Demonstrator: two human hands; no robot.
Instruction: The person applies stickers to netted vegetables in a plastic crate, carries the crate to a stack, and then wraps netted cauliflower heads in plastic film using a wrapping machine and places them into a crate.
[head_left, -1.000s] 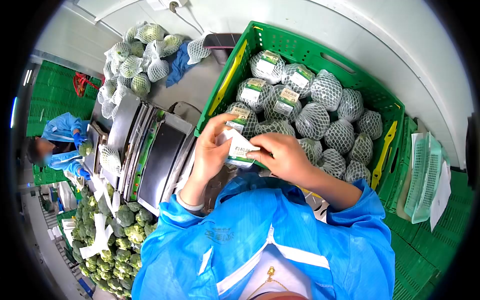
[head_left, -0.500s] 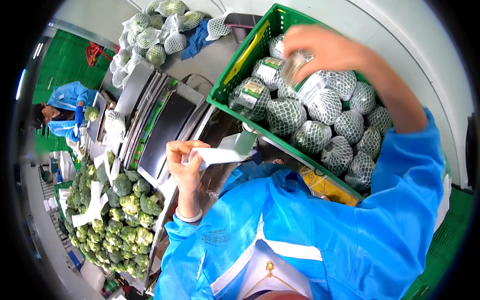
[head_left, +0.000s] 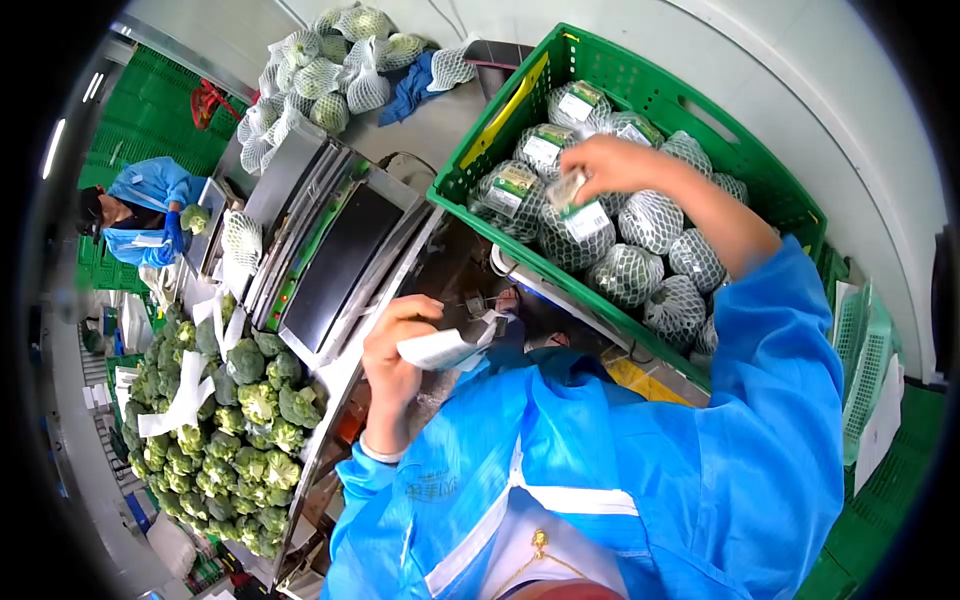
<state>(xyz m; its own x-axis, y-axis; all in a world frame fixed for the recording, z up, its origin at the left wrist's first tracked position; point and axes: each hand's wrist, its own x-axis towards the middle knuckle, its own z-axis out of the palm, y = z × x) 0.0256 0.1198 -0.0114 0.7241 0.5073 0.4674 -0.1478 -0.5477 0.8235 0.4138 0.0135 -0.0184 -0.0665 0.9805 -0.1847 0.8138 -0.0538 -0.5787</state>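
My left hand (head_left: 393, 352) is closed on a white strip of labels (head_left: 440, 349), held in front of my blue jacket. Over the green crate (head_left: 462, 208), my right hand (head_left: 612, 166) pinches a small translucent object (head_left: 566, 189), whose kind I cannot make out. Just below those fingers, a white-and-green label (head_left: 586, 222) lies on a round, net-wrapped vegetable (head_left: 578, 246). Several similar vegetables fill the crate. Some at its left and far side bear labels, such as the one in the corner (head_left: 506, 190); those nearer the right show none.
Left of me stands a wrapping machine (head_left: 340, 270) with a dark plate. A broccoli pile (head_left: 230, 440) lies beside it, with more netted vegetables (head_left: 330, 75) and a blue cloth (head_left: 408, 90) behind. A co-worker in blue (head_left: 150, 205) handles broccoli at the far left.
My right hand has moved down and left within the crate, and a label now shows on the vegetable beneath it. The strip in my left hand no longer extends right with its green end.
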